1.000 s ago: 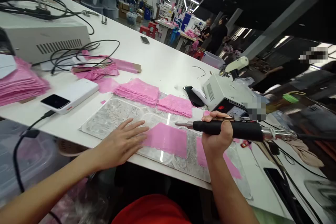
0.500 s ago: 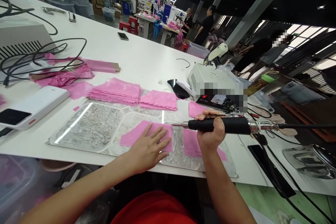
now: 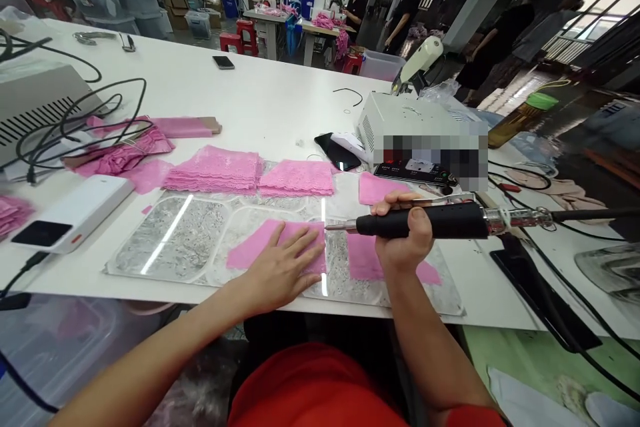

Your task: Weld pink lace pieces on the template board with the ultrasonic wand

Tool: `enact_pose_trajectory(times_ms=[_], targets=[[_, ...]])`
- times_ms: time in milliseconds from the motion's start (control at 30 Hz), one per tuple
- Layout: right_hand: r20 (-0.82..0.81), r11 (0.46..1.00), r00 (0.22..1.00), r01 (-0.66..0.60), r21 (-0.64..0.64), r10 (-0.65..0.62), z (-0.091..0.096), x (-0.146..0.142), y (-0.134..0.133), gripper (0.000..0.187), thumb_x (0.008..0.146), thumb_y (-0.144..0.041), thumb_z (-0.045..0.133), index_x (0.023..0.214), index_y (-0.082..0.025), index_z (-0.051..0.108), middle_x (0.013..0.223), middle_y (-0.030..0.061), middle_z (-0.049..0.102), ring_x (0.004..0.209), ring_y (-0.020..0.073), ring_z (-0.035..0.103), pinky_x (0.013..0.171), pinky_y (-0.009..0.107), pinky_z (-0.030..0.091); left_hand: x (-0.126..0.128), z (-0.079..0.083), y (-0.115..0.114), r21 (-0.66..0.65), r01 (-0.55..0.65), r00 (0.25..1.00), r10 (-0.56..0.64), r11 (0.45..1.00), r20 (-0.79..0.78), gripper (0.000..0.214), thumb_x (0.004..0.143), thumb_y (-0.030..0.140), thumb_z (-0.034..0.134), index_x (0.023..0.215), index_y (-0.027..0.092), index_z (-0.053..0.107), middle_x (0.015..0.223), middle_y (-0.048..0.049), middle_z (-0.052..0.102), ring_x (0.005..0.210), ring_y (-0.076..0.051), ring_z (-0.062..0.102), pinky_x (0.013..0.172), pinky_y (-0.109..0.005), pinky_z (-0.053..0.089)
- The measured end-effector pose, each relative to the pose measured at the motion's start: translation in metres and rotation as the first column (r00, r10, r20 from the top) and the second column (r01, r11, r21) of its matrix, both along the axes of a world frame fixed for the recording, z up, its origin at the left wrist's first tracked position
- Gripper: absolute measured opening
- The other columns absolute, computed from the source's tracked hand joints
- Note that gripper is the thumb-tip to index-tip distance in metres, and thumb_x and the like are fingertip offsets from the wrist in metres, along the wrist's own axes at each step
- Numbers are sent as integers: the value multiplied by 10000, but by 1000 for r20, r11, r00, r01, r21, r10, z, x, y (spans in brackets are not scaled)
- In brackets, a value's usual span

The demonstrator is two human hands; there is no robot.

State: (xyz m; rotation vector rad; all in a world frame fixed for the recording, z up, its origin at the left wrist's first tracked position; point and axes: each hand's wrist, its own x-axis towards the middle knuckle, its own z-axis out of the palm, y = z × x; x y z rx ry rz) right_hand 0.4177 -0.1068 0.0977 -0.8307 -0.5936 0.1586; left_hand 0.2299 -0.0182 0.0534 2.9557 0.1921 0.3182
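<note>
My left hand (image 3: 287,265) lies flat with fingers spread on a pink fabric piece (image 3: 250,250), pressing it against the grey marbled board (image 3: 170,237). In my right hand (image 3: 405,240) is a corded handheld tool (image 3: 440,221) with a black grip and a slim metal tip, much like an ultrasonic cutter. The fingers wrap around its grip. It is held nearly level, its tip pointing left at the right edge of the pink piece, near the upper corner. Under my right wrist lies another pink piece (image 3: 363,260), partly hidden by the forearm.
Behind the board stand two stacks of pink lace pieces (image 3: 215,170) (image 3: 296,179). A grey machine box (image 3: 415,123) sits at back right, a white power bank (image 3: 75,213) at left. Black cables (image 3: 560,310) run along the right side. Two people stand near sewing machines beyond.
The view has tilted and shifted slightly. The tool's tip sits a little lower along the pink piece's right edge. My left hand stays flat on the fabric.
</note>
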Motion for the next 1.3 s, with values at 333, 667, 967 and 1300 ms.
enact_pose_trajectory(times_ms=[333, 667, 967, 1300], targets=[[-4, 1000, 1000, 7, 28, -7, 1, 1, 0, 163, 735, -335, 574, 804, -189, 587, 762, -8, 597, 557, 103, 553, 567, 291, 473, 5, 3, 1, 105, 17, 1000, -16, 994, -14, 540, 965, 470, 453, 1414, 169, 433, 1488, -150, 399, 1378, -316, 371, 1141, -596, 203], [49, 1000, 998, -30, -4, 30, -6, -2, 5, 137, 776, -309, 568, 846, -196, 604, 759, -6, 616, 587, 120, 580, 589, 309, 483, 5, 0, 2, 119, 25, 999, -22, 993, -28, 522, 959, 468, 465, 1412, 210, 432, 1525, -145, 336, 1377, -326, 368, 1113, -635, 219], [35, 999, 999, 4, -46, -2, -5, -2, 4, 170, 760, -348, 592, 843, -199, 591, 748, -15, 610, 585, 118, 570, 590, 305, 483, -9, 6, -2, 93, 45, 998, -41, 995, -44, 496, 964, 444, 467, 1406, 222, 437, 1498, -129, 392, 1392, -314, 346, 1128, -641, 165], [42, 998, 999, -2, -59, 4, -5, -4, 4, 177, 764, -358, 593, 843, -199, 588, 763, -14, 600, 596, 113, 569, 604, 304, 484, -22, 1, -8, 51, 67, 997, -65, 996, -42, 470, 952, 426, 498, 1389, 256, 460, 1484, -109, 420, 1397, -301, 343, 1142, -630, 137]])
